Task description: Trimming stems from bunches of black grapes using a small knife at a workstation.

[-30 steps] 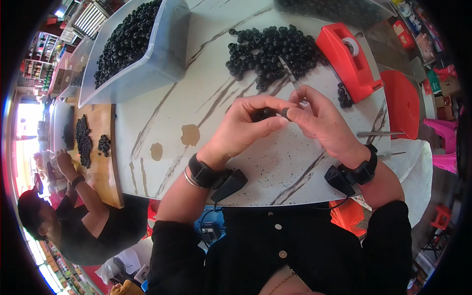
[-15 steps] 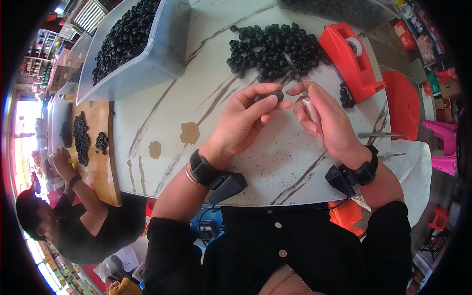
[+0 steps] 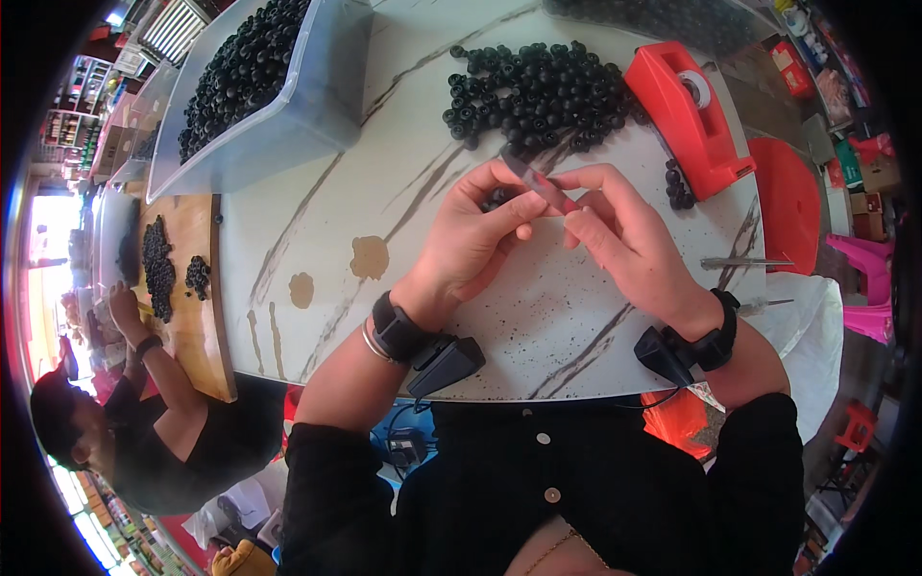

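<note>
Thin strip (image 3: 538, 182) pinched between left hand (image 3: 477, 240) and right hand (image 3: 624, 240) fingertips, above white marbled table (image 3: 384, 192), just below heap of black beads (image 3: 538, 91); red tape dispenser (image 3: 687, 120) right

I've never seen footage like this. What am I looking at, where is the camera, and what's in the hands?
There is no machine: a person works with two bare hands. The single picture comes from a fisheye camera on their head looking down, so edges bend. The left hand and right hand meet over a marbled table, pinching a thin dark strip between them. Beyond lie a pile of black beads, a red tape dispenser and a clear bin of beads. Both wrists wear black bands. A co-worker sits at the left.
</note>
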`<state>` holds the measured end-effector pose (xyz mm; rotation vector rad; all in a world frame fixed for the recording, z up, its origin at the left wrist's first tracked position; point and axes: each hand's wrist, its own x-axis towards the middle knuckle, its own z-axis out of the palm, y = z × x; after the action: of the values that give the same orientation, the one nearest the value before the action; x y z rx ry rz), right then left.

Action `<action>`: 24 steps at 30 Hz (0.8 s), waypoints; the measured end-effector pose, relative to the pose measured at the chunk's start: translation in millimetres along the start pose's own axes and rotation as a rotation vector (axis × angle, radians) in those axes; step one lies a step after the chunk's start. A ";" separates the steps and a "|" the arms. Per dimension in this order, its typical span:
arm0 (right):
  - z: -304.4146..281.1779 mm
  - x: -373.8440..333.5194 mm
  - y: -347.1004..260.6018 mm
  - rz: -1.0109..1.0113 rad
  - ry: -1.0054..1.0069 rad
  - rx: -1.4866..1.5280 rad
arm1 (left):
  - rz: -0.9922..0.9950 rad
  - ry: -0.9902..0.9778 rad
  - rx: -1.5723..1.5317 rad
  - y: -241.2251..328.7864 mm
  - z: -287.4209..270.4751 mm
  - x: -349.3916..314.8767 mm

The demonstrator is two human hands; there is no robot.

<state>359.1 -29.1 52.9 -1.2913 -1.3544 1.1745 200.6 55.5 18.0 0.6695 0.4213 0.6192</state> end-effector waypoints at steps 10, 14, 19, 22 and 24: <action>-1.0 -2.0 2.4 -0.010 -0.020 -0.045 | 0.025 -0.012 0.065 1.6 4.1 -2.8; -2.2 -2.0 3.9 -0.008 -0.025 -0.037 | 0.041 -0.034 0.025 1.1 4.8 -3.3; -3.1 -2.0 3.1 -0.003 -0.062 0.039 | 0.081 -0.001 0.088 -2.1 0.5 -3.8; -2.2 -2.3 2.2 -0.016 -0.059 0.084 | 0.081 -0.015 0.087 -1.1 -0.1 -3.7; -4.3 -1.5 4.0 -0.016 -0.058 0.063 | 0.078 -0.027 0.085 -0.2 0.9 -3.3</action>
<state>364.0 -30.4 49.5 -1.2077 -1.3562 1.2422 198.8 52.9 19.1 0.7776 0.3994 0.6683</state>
